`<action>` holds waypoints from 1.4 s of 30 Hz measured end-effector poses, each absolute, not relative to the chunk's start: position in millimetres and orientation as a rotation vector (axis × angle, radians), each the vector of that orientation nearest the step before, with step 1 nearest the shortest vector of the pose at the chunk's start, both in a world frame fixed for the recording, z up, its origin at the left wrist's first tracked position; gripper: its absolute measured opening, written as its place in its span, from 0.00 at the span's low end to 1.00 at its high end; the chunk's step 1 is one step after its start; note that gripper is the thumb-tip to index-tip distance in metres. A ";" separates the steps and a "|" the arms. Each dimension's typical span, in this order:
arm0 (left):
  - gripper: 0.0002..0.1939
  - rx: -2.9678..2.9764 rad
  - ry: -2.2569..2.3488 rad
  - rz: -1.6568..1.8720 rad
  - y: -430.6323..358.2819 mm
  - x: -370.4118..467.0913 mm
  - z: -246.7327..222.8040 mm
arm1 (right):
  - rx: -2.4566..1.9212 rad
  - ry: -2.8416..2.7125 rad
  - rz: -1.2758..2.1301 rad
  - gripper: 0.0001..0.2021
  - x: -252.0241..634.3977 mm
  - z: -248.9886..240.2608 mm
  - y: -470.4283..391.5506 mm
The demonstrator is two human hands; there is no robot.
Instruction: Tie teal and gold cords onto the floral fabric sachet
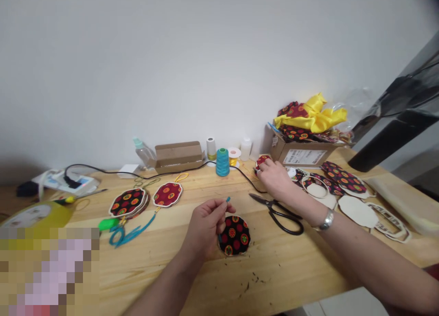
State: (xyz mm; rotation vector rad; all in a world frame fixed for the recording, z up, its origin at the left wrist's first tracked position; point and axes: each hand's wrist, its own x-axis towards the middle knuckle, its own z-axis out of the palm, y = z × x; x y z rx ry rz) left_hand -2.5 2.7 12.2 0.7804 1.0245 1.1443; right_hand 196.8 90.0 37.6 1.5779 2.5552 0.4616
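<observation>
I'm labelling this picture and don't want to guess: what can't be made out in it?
In the head view:
- Full length of the teal piece: the left hand covers part.
- What the right hand grips, if anything: its own fingers hide it.
- Print on the box label: too small.
- Lower left corner: pixelated.

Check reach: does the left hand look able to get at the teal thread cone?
Probably yes: nothing seems to stand between the left hand and teal thread cone on the tabletop, though that hand is pinching a small teal piece.
</observation>
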 end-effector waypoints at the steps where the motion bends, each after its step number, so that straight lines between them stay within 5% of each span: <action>1: 0.13 0.781 1.024 1.149 2.6 -2.5 12.1 | 1.542 2.568 0.456 0.11 194.0 34.4 91.1; 34: 0.13 0.780 1.004 1.149 1.5 -2.8 15.4 | 1.820 2.758 0.193 0.11 191.4 31.3 100.0; 39: 0.13 0.769 0.987 1.167 3.7 -3.8 11.2 | 2.139 2.812 -0.193 0.16 192.9 53.6 99.0; 42: 0.13 0.752 0.991 1.183 4.8 -4.0 10.4 | 2.393 2.718 -1.296 0.16 186.1 59.6 96.5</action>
